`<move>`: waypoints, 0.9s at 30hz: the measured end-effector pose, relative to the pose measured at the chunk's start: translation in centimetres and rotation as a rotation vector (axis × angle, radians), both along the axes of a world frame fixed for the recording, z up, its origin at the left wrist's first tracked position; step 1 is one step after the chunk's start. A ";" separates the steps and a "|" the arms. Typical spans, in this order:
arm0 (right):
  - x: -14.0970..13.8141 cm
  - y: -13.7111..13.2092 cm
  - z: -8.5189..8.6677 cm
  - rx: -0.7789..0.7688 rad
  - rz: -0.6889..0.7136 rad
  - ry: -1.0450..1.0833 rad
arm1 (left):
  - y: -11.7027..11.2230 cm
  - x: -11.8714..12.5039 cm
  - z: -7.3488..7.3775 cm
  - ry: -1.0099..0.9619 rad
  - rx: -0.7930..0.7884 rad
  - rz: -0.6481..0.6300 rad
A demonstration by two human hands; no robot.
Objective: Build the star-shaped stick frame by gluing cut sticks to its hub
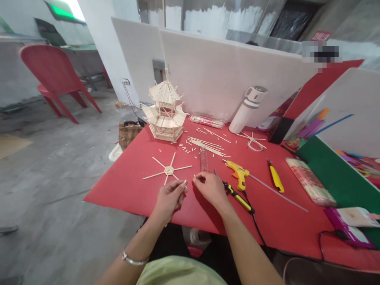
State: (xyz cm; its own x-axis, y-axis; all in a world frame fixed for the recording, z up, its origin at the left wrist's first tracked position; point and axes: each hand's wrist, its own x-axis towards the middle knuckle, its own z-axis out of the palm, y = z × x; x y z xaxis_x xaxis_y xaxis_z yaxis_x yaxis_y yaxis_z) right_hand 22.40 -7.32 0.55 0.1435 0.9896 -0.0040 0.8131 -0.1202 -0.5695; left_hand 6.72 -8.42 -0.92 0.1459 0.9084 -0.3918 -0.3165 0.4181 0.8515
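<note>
My left hand (172, 196) is closed in a pinch on a short wooden stick piece (185, 182), whose pale end sticks up from the fingertips. Just right of it, my right hand (209, 187) is also pinched closed; a tiny pale bit shows at its fingertips, too small to name. Behind the left hand lies a six-armed stick frame (169, 170) with a round woven centre, one arm partly covered by that hand. A clear ruler (203, 159) reaches out beyond my right hand. Beside that hand are yellow-and-black cutting pliers (240, 199) and a yellow glue gun (239, 174).
A stick pagoda model (166, 113) stands at the back left of the red table (124, 186). Loose sticks (207, 146) and cut bits lie mid-table. Rightward are a white flask (245, 113), a yellow utility knife (276, 178), packed sticks (310, 182) and a green divider (341, 170).
</note>
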 end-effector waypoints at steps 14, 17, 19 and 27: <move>-1.0 -4.0 -1.5 0.264 0.213 0.272 | 0.7 0.4 -0.3 0.313 0.278 -0.086; -0.8 -4.1 -1.4 0.242 0.163 0.212 | 0.9 0.8 -0.3 0.324 0.286 -0.135; -0.8 -3.3 -1.1 0.134 0.094 0.104 | 0.9 1.1 -0.3 0.259 0.237 -0.130; -1.4 1.7 0.1 -0.059 0.076 -0.033 | 0.9 0.7 -0.1 0.055 0.040 0.011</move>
State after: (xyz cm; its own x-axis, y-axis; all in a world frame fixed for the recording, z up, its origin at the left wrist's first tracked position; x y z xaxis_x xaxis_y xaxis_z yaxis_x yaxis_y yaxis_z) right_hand 21.05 -5.64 0.67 0.0693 0.9959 -0.0587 0.8392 -0.0900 -0.5363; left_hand 7.45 -7.51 -0.97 0.1149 0.9250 -0.3622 -0.2731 0.3800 0.8838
